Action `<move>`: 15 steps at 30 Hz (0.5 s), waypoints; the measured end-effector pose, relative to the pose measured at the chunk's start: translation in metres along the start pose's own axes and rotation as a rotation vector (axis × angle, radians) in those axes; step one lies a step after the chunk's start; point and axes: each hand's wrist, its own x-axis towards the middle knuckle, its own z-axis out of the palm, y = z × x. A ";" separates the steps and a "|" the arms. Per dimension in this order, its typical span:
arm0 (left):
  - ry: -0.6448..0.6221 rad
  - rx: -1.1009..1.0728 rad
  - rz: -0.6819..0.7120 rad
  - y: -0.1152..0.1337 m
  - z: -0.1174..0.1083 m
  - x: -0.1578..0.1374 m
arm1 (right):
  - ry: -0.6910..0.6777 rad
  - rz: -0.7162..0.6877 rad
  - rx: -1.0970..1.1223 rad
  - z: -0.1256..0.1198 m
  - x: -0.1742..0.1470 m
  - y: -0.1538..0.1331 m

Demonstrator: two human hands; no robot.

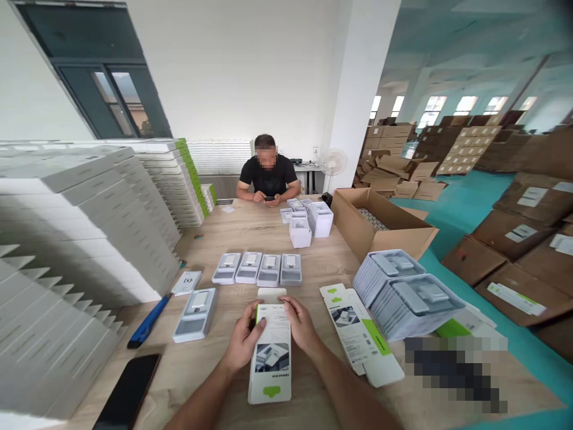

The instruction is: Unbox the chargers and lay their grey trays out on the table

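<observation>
Carton (274, 358) in both hands, over the near middle of the table (233, 230), and the left hand (245, 337) has it firmly: thumb flat on the printed face, fingers wrapped behind the left edge. Up at the far end the right hand (304, 325) closes in a pinch, thumb and fingertips together at the top right corner; whether they nip the flap (271, 293) or only the rim, I can't tell. It's smooth white card, a long slim oblong with a product photo, small print and a lime-green patch at the near end, the pale flap poking out beyond the fingers. Both forearms reach in from below, angled towards each other, wrists low. Just past the carton sits a row of four trays (268, 276), pale, moulded and round-cornered, each with a white block in its far pocket; a single tray (190, 327), loaded likewise, lies to the left by the cards (187, 282), the blue knife (150, 322) and a glossy black phone (128, 391). Over right, a flat carton (358, 334) leans against nested tray stacks (412, 307), and across the wood-grain top a co-worker (268, 176) holds a dark handset (269, 199).
</observation>
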 end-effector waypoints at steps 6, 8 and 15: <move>0.002 -0.003 -0.012 -0.002 -0.001 0.002 | -0.008 -0.026 -0.001 0.000 0.002 0.002; 0.013 -0.011 -0.023 -0.003 -0.001 0.002 | -0.013 -0.027 -0.005 0.000 0.001 0.002; 0.040 -0.008 -0.041 -0.001 0.000 0.002 | -0.007 -0.032 0.009 -0.001 0.001 0.000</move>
